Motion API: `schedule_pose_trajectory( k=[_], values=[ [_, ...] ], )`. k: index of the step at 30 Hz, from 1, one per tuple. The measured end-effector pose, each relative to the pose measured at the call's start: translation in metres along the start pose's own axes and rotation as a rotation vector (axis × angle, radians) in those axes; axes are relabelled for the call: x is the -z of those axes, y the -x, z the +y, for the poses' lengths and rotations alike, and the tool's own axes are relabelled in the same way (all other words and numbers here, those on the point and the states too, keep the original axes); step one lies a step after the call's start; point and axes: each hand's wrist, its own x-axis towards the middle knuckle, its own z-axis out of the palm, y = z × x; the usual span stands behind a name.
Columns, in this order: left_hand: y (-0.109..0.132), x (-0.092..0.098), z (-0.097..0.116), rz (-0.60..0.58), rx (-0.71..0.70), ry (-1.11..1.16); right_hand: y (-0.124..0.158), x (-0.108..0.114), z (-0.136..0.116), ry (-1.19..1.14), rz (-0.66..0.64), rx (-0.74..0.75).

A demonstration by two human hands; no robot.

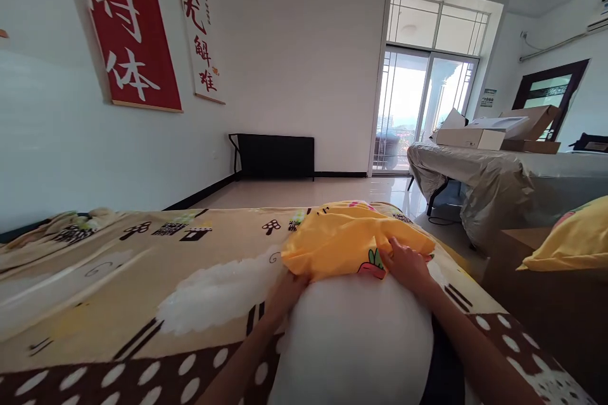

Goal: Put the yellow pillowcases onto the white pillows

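Observation:
A yellow pillowcase (339, 240) with a carrot print covers the far end of a white pillow (361, 335), which lies close to my body on a patterned blanket (213, 285). On the right, my right hand (406, 266) has its fingers closed on the pillowcase's edge, bunching the cloth. My left hand (292, 285) is at the left edge of the case beside the pillow; its fingers are tucked under the yellow cloth and hidden.
Another yellow pillow (570, 234) sits at the right on a brown box (527, 239). Beyond it, a plastic-covered table (489, 168) carries open cardboard boxes (470, 137). A black folded panel (276, 156) leans against the back wall.

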Motion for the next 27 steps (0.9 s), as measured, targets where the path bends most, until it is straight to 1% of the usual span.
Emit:
schedule_pose_trajectory(
  k=[2,3,4,5,7,8,9,10,12,13,15,17,19,21,22,24,25,26,27],
  values=[
    [0.004,0.005,-0.002,0.061,-0.096,-0.142,0.008,-0.008,-0.006,0.076,-0.068,-0.012],
    [0.008,0.004,0.001,0.074,-0.184,-0.217,0.012,-0.011,-0.007,0.095,-0.070,-0.026],
    [0.012,0.000,0.007,0.063,-0.306,-0.308,0.016,-0.014,-0.008,0.106,-0.050,-0.047],
    [0.016,-0.005,0.015,0.018,-0.454,-0.418,0.019,-0.015,-0.009,0.111,-0.010,-0.064],
    [0.019,-0.022,0.033,-0.132,-0.734,-0.649,0.027,-0.013,-0.008,0.096,0.097,-0.064],
    [0.018,-0.033,0.042,-0.205,-0.826,-0.740,0.031,-0.011,-0.006,0.070,0.134,-0.049],
    [0.014,-0.044,0.048,-0.262,-0.872,-0.793,0.036,-0.007,-0.005,0.028,0.135,-0.016],
    [0.010,-0.056,0.051,-0.299,-0.858,-0.787,0.040,-0.003,-0.003,-0.026,0.106,0.030],
    [-0.002,-0.075,0.050,-0.333,-0.759,-0.705,0.048,0.005,0.003,-0.141,0.002,0.129],
    [-0.007,-0.082,0.046,-0.339,-0.710,-0.663,0.050,0.008,0.007,-0.193,-0.042,0.166],
    [-0.012,-0.085,0.036,-0.322,-0.657,-0.614,0.051,0.013,0.016,-0.267,-0.055,0.171],
    [-0.008,-0.075,0.030,-0.265,-0.651,-0.602,0.048,0.014,0.026,-0.299,0.006,0.122],
    [0.003,-0.052,0.031,-0.197,-0.626,-0.567,0.044,0.015,0.037,-0.314,0.124,0.133],
    [0.016,-0.025,0.037,-0.154,-0.643,-0.554,0.040,0.016,0.046,-0.363,0.228,0.240],
    [0.021,-0.012,0.041,-0.135,-0.686,-0.570,0.040,0.017,0.050,-0.407,0.243,0.304],
    [0.028,0.009,0.044,-0.084,-0.826,-0.626,0.039,0.016,0.052,-0.508,0.191,0.378],
    [0.028,0.015,0.043,-0.067,-0.898,-0.636,0.039,0.013,0.052,-0.550,0.147,0.380],
    [0.026,0.017,0.040,-0.072,-0.947,-0.620,0.038,0.010,0.049,-0.579,0.123,0.362],
    [0.023,0.016,0.035,-0.099,-0.954,-0.583,0.036,0.005,0.045,-0.598,0.118,0.337]
  ],
)
